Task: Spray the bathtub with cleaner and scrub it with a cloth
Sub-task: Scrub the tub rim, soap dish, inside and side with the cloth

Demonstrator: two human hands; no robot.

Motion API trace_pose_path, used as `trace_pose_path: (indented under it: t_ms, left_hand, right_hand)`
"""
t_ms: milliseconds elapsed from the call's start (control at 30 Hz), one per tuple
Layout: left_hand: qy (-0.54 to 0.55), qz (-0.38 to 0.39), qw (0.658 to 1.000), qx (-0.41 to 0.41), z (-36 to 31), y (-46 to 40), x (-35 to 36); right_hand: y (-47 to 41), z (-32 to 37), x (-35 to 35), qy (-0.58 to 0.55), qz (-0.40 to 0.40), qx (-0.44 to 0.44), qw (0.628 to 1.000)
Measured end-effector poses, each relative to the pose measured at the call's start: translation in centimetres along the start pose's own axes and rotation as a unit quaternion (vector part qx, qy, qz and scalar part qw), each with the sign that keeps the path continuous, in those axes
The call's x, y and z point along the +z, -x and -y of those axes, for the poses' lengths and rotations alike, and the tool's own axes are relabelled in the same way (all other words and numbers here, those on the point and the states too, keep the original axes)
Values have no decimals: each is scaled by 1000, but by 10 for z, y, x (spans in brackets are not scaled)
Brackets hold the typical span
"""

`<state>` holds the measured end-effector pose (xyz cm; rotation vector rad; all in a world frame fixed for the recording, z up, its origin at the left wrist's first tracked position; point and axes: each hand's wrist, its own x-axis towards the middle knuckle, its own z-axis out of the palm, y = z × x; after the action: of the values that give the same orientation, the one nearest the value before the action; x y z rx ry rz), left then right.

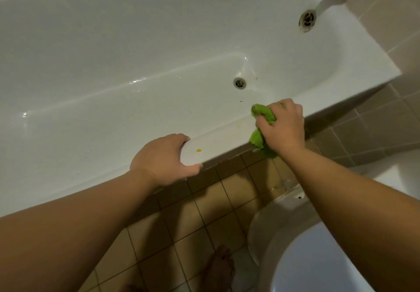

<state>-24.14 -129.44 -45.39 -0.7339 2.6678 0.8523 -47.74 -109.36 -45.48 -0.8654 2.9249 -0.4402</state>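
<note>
The white bathtub (136, 53) fills the upper part of the head view, its near rim running from lower left to right. My right hand (283, 125) presses a bunched green cloth (263, 112) onto the near rim, close to the drain end. My left hand (166, 157) rests on the rim to the left, fingers spread over the edge and holding nothing. A small yellow spot (198, 150) sits on the rim between my hands. No spray bottle is in view.
The floor drain (239, 83) and the overflow (307, 19) lie at the tub's right end. A white sink (318, 257) stands at the lower right. Tan floor tiles (181, 223) and a bare foot (219, 266) are below the rim.
</note>
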Motion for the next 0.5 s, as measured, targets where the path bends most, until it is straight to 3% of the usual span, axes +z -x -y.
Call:
trace_pose_path:
  t_ms: [67,100,267,333,433,500]
  left_hand:
    - [-1,1,1000,1,4,5,-2]
    - [0,0,1000,2,5,7,-2]
    - [-1,1,1000,3,12,22,-9]
    - [-16,-3,1000,2,23,32,-10]
    - [-46,-6,999,-6,44,46,-9]
    - [-46,2,999,-12,53,50,-9]
  right_hand:
    - [2,22,3,13,-37,82,996]
    - [11,40,7,17,-33,81,996]
    - [58,84,24,-27,62,-165,984]
    - [47,77,21,-23,68,-127,989]
    - [37,85,21,-98,29,5,995]
    - [45,105,21,-144,25,27,989]
